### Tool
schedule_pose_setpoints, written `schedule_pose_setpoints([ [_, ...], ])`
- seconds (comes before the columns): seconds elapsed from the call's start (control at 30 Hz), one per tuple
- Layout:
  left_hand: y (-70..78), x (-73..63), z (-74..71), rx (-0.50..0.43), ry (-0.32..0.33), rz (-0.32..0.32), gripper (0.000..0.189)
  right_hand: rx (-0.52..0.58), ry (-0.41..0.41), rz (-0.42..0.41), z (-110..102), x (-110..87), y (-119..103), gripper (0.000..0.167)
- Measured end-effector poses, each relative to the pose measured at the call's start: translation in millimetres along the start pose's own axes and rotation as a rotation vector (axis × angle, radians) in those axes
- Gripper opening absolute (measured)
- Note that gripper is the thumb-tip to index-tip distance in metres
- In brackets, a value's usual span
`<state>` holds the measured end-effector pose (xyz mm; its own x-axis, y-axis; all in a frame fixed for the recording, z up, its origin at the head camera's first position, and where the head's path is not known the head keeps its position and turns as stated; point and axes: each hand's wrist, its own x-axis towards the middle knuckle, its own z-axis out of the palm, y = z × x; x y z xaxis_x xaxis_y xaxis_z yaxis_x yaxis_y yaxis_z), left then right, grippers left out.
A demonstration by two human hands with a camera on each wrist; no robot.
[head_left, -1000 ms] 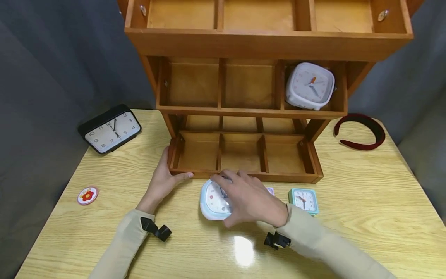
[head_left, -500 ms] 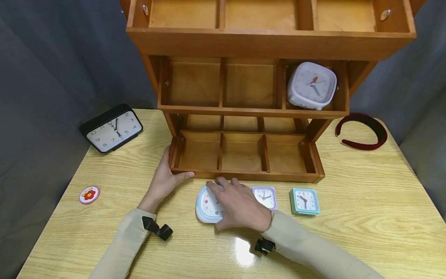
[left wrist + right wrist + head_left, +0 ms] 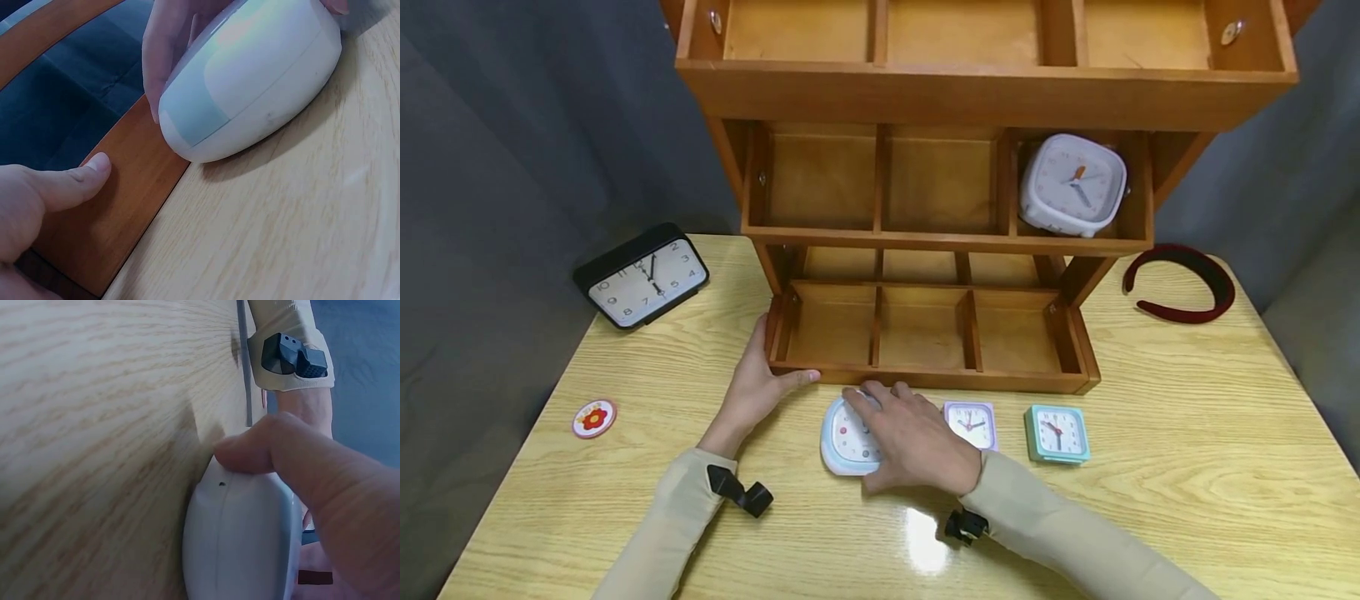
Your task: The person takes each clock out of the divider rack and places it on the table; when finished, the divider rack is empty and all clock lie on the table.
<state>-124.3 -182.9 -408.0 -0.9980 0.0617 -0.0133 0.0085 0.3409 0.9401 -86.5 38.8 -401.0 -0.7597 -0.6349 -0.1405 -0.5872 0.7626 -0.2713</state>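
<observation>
My right hand (image 3: pixel 917 437) grips a blue-and-white alarm clock (image 3: pixel 848 437) from its right side, fingers over the far edge and thumb at the near edge. The clock lies face up on the tabletop, just in front of the lowest drawer (image 3: pixel 1000 382); part of its dial is hidden under the hand. In the left wrist view, the clock's rounded white side (image 3: pixel 269 75) is close to the drawer front. My left hand (image 3: pixel 752 392) holds the left front corner of that drawer, thumb (image 3: pixel 78 184) along the front and fingers at the side.
Right of the held clock are a small purple clock (image 3: pixel 972 425) and a small teal clock (image 3: pixel 1058 434). A white clock (image 3: pixel 1073 185) sits in the middle drawer's right compartment. A black clock (image 3: pixel 643 277) and a flower disc (image 3: pixel 593 418) lie left, a dark red headband (image 3: pixel 1187 312) right. The top drawer (image 3: pixel 985 96) juts out overhead.
My right hand has carried the alarm clock a little left and down onto the table, uncovering the purple clock. In the last half second both hands have barely moved.
</observation>
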Motion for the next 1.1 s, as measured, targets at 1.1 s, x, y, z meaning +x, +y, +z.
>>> schedule_pose_setpoints([
  [1.1,-32.2,11.0,2.1,0.025,0.028,0.007,0.107,-0.038,0.401,-0.111,-122,-79.1,47,0.104],
])
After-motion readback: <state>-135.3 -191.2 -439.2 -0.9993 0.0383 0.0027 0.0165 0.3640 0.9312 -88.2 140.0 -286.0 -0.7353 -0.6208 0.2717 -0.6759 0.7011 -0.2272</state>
